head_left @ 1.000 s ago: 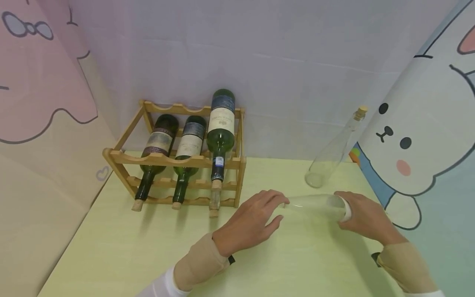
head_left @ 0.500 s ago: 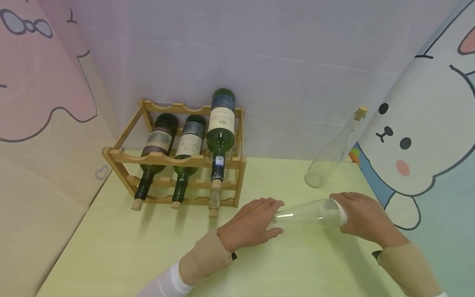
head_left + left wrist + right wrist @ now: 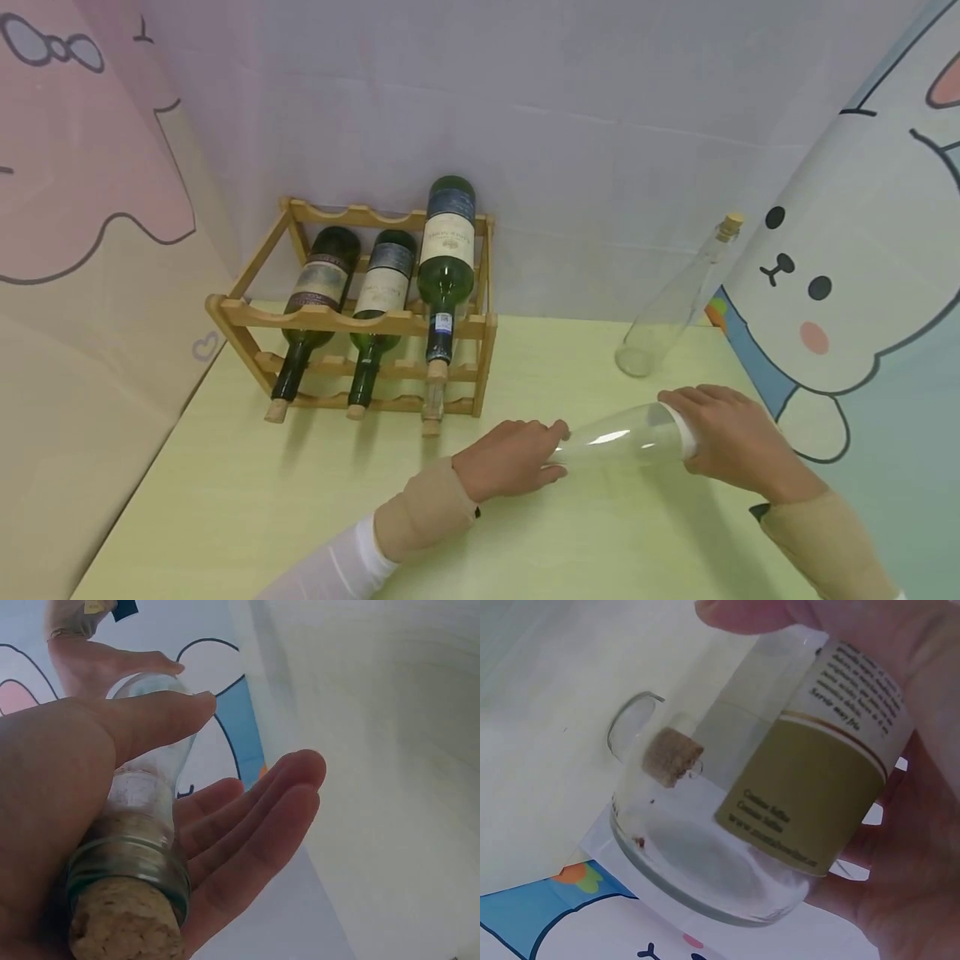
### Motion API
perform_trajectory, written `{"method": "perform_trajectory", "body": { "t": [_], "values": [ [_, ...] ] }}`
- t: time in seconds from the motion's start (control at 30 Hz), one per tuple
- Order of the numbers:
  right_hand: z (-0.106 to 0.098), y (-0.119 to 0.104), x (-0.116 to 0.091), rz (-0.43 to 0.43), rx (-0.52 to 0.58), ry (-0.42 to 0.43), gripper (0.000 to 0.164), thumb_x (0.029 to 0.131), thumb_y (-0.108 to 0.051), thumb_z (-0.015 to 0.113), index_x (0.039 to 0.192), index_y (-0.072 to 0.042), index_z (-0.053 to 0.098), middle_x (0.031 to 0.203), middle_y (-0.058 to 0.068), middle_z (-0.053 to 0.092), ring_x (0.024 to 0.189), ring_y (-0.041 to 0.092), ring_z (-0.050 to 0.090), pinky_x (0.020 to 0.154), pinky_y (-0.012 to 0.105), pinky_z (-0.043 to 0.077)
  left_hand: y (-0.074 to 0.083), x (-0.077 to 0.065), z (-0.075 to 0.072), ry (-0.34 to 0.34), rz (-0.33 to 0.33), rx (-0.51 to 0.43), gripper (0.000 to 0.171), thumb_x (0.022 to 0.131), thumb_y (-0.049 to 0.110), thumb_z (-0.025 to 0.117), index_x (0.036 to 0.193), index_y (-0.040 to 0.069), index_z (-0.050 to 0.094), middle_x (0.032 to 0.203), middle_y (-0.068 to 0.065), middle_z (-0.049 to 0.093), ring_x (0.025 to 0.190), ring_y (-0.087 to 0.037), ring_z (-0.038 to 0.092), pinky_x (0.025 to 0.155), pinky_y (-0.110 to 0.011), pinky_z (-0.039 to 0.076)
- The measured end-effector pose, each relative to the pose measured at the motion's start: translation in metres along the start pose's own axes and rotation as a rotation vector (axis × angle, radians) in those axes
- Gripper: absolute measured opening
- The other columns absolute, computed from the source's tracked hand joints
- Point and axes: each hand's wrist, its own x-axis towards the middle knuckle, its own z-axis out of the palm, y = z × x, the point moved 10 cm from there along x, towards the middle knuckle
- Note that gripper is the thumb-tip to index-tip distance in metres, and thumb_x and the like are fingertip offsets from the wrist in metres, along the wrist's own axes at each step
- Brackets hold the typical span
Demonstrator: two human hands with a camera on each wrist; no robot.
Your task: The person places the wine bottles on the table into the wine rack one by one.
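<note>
A clear glass bottle [image 3: 630, 437] lies crosswise between my hands, its neck toward the left. My right hand [image 3: 723, 433] grips its base end, with the thumb and fingers on opposite sides. In the right wrist view it bears a white and gold label [image 3: 802, 795], and a piece of cork [image 3: 673, 756] shows through the glass. My left hand [image 3: 513, 458] is around the neck. In the left wrist view the corked mouth [image 3: 127, 919] rests against the palm, between the thumb and nearly straight fingers [image 3: 255, 855].
A wooden rack [image 3: 352, 317] at the left holds three green wine bottles on top, necks forward. Below the right one, a corked clear neck [image 3: 432, 404] sticks out. Another corked clear bottle [image 3: 667, 308] stands at the back right, near the cloth backdrop [image 3: 585, 167].
The bottle's neck end has swung toward me and to the left. My left hand has moved along with it, the neck now deeper between thumb and fingers. My right hand keeps its grip.
</note>
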Motion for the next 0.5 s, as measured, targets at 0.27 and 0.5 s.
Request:
{"method": "perform_trajectory", "body": {
  "t": [0.27, 0.5],
  "values": [
    [-0.0032, -0.0021, -0.0015, -0.005, 0.006, 0.009, 0.073, 0.047, -0.021, 0.084, 0.118, -0.012, 0.067, 0.108, 0.003, 0.067, 0.097, 0.032, 0.063, 0.075, 0.048, 0.049, -0.0081, -0.0020, 0.0084, -0.100, -0.088, -0.170, 0.022, 0.098, 0.028, 0.063, 0.104, 0.007, 0.059, 0.079, 0.005, 0.060, 0.056, -0.004, 0.045, 0.049, -0.016, 0.036],
    [-0.0040, -0.0060, -0.0029, -0.022, 0.017, 0.013, 0.072, 0.047, -0.022, 0.085, 0.117, -0.013, 0.067, 0.107, 0.002, 0.068, 0.094, 0.029, 0.064, 0.070, 0.044, 0.050, -0.0075, -0.0071, 0.0065, -0.113, -0.095, -0.231, 0.019, 0.099, 0.032, 0.062, 0.088, 0.016, 0.058, 0.075, 0.011, 0.055, 0.057, -0.002, 0.048, 0.052, -0.016, 0.039]
  ]
}}
